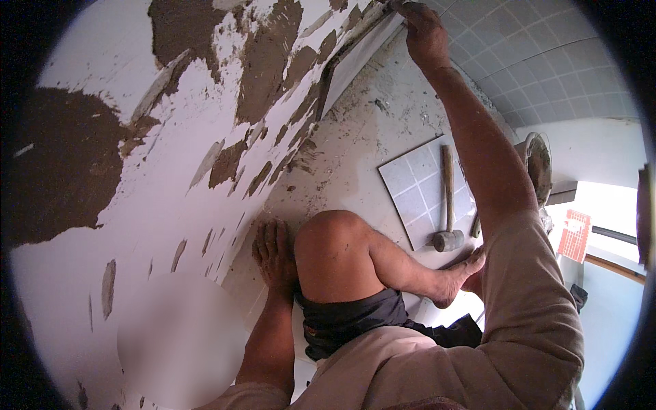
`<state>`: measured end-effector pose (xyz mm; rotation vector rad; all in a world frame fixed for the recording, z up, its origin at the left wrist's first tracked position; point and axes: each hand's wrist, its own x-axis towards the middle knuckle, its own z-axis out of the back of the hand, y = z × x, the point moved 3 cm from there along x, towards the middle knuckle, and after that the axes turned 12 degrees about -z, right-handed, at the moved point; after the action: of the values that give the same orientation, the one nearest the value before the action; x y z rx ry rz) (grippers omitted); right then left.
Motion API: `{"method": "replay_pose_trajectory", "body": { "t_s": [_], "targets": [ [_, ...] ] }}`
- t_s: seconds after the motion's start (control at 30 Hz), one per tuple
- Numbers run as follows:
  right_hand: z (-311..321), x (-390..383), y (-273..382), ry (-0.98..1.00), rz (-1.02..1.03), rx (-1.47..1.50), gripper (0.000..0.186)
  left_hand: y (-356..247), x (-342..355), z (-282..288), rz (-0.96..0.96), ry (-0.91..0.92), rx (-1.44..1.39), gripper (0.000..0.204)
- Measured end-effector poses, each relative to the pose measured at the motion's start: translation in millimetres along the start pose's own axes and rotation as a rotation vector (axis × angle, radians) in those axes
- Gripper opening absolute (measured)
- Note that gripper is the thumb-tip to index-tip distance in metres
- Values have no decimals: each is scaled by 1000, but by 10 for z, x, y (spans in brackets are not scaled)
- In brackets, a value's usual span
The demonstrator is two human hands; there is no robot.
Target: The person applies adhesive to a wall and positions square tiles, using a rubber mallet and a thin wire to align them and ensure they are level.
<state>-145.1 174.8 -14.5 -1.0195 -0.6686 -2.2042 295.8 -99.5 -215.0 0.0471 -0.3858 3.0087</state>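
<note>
At the far end of the wall, my right hand (426,37) is closed at the far edge of a pale tile (348,68), which stands against the mortar-daubed wall (198,123). My fingertips there are partly cut off by the frame's upper rim. Beside my bent knee, my left hand (273,251) has its fingers stretched out and holds nothing. It rests low down near where the wall meets the floor; which of the two it touches, I cannot tell. A rubber mallet (448,205) with a wooden handle lies on a grey grid-patterned tile (404,198) on the floor.
Thick brown mortar (61,164) covers parts of the wall on the left. Crumbs of mortar lie on the floor (355,150). Grey tiling (547,61) covers the far right surface. A mortar-stained bucket (538,167) stands beyond my right arm, with an orange-red patterned panel (575,236) farther right.
</note>
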Motion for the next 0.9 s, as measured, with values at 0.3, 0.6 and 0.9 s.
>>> {"method": "replay_pose_trajectory", "body": {
  "t_s": [0.3,0.6,0.9],
  "targets": [
    [26,-73,64,58,-221,-7,36,26,-20,-2,-17,-7,24,65],
    [-37,40,-249,17,-317,-66,30,-5,9,-8,-17,11,28,64],
    [-137,135,-57,47,-502,-142,20,25,-14,51,-28,-31,39,63]
  ]
}}
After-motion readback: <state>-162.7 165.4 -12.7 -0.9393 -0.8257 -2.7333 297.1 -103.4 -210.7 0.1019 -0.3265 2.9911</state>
